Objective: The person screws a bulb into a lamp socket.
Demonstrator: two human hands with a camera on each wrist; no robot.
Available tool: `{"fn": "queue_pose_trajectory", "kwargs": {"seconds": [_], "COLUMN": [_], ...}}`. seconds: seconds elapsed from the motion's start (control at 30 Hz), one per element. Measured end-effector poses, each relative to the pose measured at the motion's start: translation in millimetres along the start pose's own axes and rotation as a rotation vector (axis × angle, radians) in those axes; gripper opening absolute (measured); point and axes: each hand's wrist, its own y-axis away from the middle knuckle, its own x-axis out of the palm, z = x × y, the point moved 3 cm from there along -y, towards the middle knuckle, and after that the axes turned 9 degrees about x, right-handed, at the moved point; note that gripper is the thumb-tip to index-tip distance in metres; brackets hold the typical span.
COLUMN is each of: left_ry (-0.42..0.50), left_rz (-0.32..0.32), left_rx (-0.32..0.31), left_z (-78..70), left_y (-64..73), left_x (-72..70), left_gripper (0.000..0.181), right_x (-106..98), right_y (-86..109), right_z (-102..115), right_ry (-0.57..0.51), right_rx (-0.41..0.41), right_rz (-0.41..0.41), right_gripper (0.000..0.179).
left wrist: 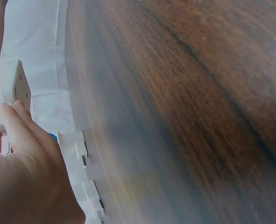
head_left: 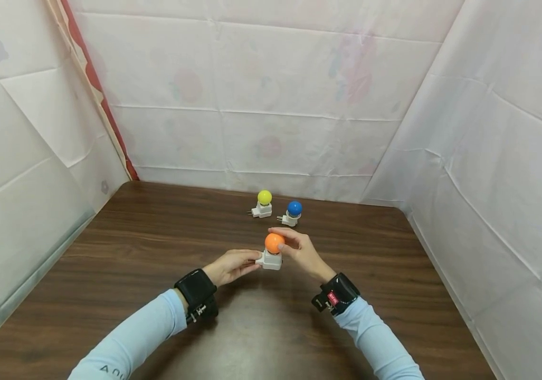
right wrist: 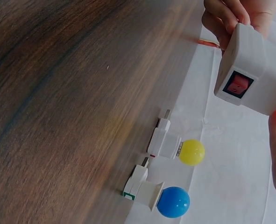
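Note:
My left hand grips the plug end of a white plug-in lamp socket and holds it above the table. An orange light bulb stands upright in the top of this socket. Curled round the bulb from the right are the thumb and fingers of my right hand. In the right wrist view, a red rocker switch shows on the side of the held socket, and only an edge of the orange bulb is visible. The left wrist view catches the socket's white base by my left fingertips.
Behind my hands, a yellow bulb and a blue bulb stand in their own white plug-in sockets on the dark wood table. White sheeting hangs along the table's back and sides.

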Motion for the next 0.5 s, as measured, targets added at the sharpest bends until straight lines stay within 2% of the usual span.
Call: {"fn": "queue_pose_trajectory", "kwargs": {"seconds": [0.23, 0.5], "left_ry": [-0.004, 0.015], "left_rz": [-0.016, -0.032], "left_rx": [0.004, 0.02], "left_z": [0.3, -3.4], "left_y": [-0.2, 1.0], "left_x": [-1.1, 0.1], "left_gripper": [0.041, 0.04], "right_x": [2.4, 5.4], "right_y": [3.7, 4.5], "right_z": [14.9, 17.3], "right_ry": [0.058, 0.201], "right_rx": [0.039, 0.025], "right_rz": [-0.071, -0.253], "right_gripper": [0.037, 0.037]}}
